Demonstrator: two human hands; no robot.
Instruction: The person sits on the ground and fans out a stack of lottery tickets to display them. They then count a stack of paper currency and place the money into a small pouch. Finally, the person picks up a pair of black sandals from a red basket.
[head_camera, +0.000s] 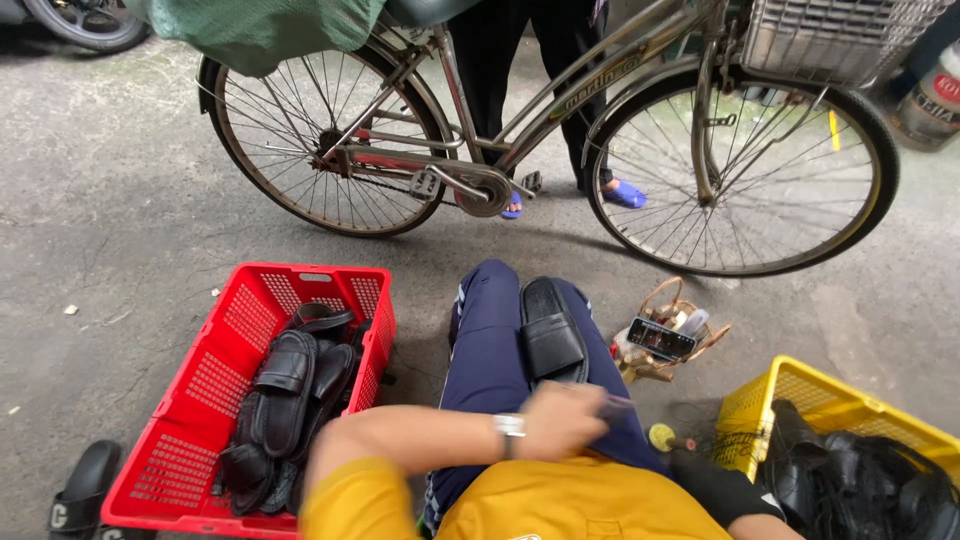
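Observation:
I sit with my legs in blue trousers (490, 350). A black slide sandal (550, 335) lies sole down on my right knee. My left hand (560, 420), with a watch on its wrist, reaches across my lap just below the sandal. Its fingers are closed on a thin dark tool (612, 405) that is blurred. My right arm is in a black sleeve (720, 490) at the lower right. Its hand is mostly hidden behind my yellow shirt. A yellow-handled screwdriver (662, 437) lies on the ground beside that arm.
A red crate (215, 380) of black sandals stands at my left, a yellow crate (800, 385) of black shoes at my right. A small wicker basket (668, 335) holds bottles. A bicycle (560, 130) stands ahead, with a person in blue sandals (625, 193) behind it.

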